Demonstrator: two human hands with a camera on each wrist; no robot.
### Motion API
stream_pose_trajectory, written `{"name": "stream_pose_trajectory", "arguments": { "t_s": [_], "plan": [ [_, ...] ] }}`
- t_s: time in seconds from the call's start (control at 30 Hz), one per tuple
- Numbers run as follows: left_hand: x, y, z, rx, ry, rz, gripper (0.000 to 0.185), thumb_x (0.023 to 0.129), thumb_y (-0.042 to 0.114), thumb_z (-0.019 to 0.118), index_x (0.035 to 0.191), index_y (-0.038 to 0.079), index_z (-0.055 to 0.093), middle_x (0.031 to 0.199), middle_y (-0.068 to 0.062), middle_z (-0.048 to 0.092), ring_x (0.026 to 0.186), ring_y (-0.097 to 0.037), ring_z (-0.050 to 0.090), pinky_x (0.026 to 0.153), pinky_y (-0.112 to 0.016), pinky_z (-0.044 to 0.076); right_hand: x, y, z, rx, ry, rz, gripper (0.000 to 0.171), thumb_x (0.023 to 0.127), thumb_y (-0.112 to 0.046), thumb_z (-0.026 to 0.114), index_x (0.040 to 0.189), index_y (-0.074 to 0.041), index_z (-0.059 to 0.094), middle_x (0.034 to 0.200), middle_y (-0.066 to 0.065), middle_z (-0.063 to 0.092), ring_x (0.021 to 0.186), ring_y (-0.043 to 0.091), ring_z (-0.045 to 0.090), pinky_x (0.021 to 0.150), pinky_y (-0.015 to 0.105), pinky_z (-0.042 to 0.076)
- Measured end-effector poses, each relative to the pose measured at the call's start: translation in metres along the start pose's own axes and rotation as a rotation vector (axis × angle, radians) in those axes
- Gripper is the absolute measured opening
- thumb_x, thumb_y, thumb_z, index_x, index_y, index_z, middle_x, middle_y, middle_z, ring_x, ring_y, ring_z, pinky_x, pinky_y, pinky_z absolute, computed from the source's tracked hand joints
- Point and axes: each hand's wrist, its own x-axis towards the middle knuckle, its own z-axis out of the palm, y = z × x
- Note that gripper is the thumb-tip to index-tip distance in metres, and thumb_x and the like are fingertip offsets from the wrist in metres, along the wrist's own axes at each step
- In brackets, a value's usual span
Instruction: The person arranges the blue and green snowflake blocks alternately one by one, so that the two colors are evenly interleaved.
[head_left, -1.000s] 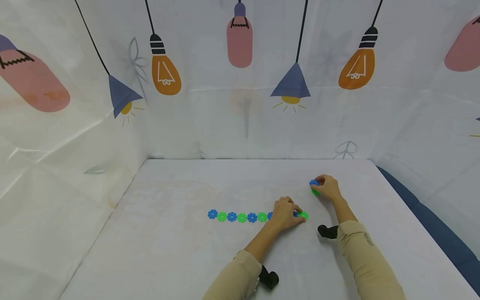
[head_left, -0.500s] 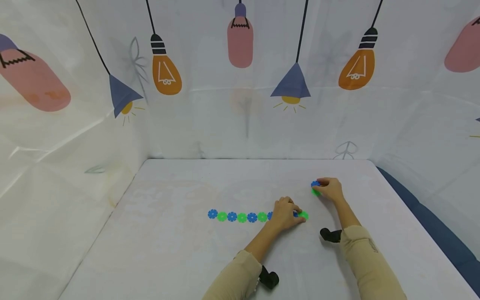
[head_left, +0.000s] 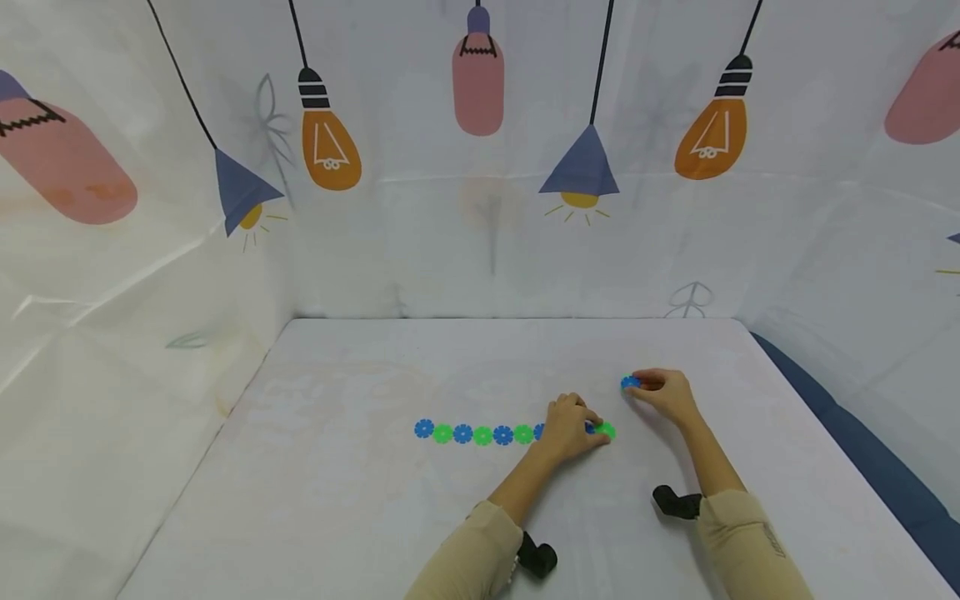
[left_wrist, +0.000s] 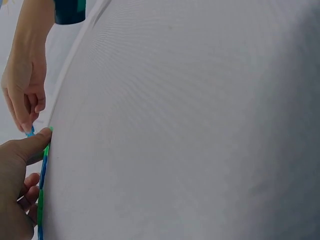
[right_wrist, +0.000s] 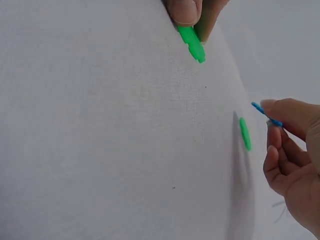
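A row of alternating blue and green toothed discs [head_left: 483,433] lies flat across the middle of the white table [head_left: 360,500]. My left hand [head_left: 592,427] grips its right end, thumb [right_wrist: 185,10] on the last green disc [right_wrist: 191,44]. My right hand [head_left: 647,385] pinches a single blue disc [head_left: 630,382] just above the table, to the right of and beyond the row's end. Under that hand a loose green disc [right_wrist: 244,133] lies on the cloth; the head view does not show it. In the left wrist view the row [left_wrist: 42,190] runs edge-on, with the right hand [left_wrist: 22,85] beyond it.
White cloth walls printed with lamps [head_left: 480,208] close in the table at the back and left. A dark blue surface [head_left: 862,442] runs along the table's right edge. Black wrist cameras [head_left: 536,557] sit on both forearms.
My right hand has drawn back toward me and toward the row's end, carrying the blue disc away from the green one. The left hand and the row have stayed put.
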Motion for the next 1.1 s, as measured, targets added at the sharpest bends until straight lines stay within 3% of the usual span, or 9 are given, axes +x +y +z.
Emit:
{"name": "stream_pose_trajectory", "arguments": {
  "t_s": [0.23,0.53,0.93,1.1],
  "plan": [
    [0.000,0.000,-0.001,-0.009,-0.002,0.008,0.031,0.077,0.048,0.073,0.097,0.025,0.076,0.095,0.004,0.058,0.088,-0.009,0.046,0.074,-0.021,0.034,-0.017,-0.005,-0.003,0.045,-0.061,0.016,0.038,0.081,-0.010,0.073,0.108,0.015,0.062,0.105,0.028,0.065,0.082,0.013,0.063,0.068,0.014,0.047],
    [0.000,-0.001,-0.001,0.001,-0.001,0.007,0.031,0.077,0.049,0.072,0.097,0.025,0.076,0.095,0.004,0.058,0.088,-0.008,0.046,0.074,-0.022,0.034,-0.037,-0.008,0.002,0.106,-0.148,-0.003,0.038,0.077,-0.003,0.075,0.107,0.017,0.061,0.097,0.026,0.066,0.074,0.003,0.060,0.066,0.017,0.049],
    [-0.002,0.002,-0.004,-0.011,0.001,0.010,0.030,0.078,0.047,0.073,0.097,0.024,0.076,0.095,0.003,0.058,0.088,-0.009,0.047,0.075,-0.023,0.034,-0.052,-0.014,0.005,-0.041,-0.227,-0.023,0.035,0.073,-0.007,0.078,0.102,0.010,0.065,0.081,0.007,0.064,0.072,0.014,0.055,0.064,0.023,0.047],
    [-0.003,0.001,-0.004,-0.025,0.002,0.010,0.029,0.078,0.046,0.073,0.097,0.024,0.076,0.094,0.003,0.058,0.088,-0.009,0.046,0.075,-0.023,0.034,-0.054,-0.014,0.005,-0.068,-0.244,-0.046,0.033,0.074,-0.008,0.077,0.101,0.008,0.065,0.084,0.007,0.063,0.076,0.016,0.055,0.067,0.026,0.048]
  ]
}}
